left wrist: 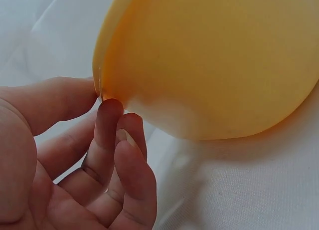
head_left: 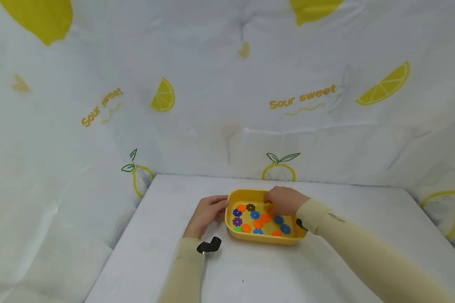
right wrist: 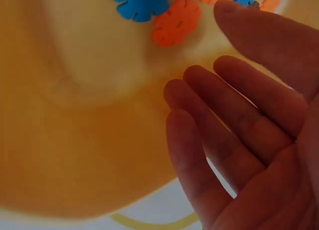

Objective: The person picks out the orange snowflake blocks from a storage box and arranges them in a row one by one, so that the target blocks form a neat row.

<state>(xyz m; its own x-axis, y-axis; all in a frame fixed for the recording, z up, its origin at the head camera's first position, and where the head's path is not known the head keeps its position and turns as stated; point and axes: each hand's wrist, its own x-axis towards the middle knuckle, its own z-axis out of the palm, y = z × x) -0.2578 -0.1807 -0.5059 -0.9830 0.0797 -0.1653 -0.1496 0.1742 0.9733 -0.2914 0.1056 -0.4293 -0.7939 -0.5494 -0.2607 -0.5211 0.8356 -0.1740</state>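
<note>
A yellow plastic tray [head_left: 265, 239] with rounded corners stands on the table. Inside lie several flower-shaped notched plastic discs, among them a purple one [head_left: 237, 221], a brown one [head_left: 250, 207] and blue and orange ones. At the tray's left end my left hand [head_left: 207, 212] pinches the rim between thumb and fingertips, as the left wrist view shows up close. My right hand [head_left: 288, 200] is inside the far right part of the tray. In the right wrist view its fingers are loosely bent with nothing between them, near an orange disc [right wrist: 177, 23] and a blue disc [right wrist: 132, 5].
White cloth covers the table [head_left: 250, 277], whose far edge runs behind the tray. A white sheet [head_left: 220, 92] printed with lemons and lettering hangs at the back and sides. Dark straps [head_left: 209, 245] sit at the wrists over beige sleeves.
</note>
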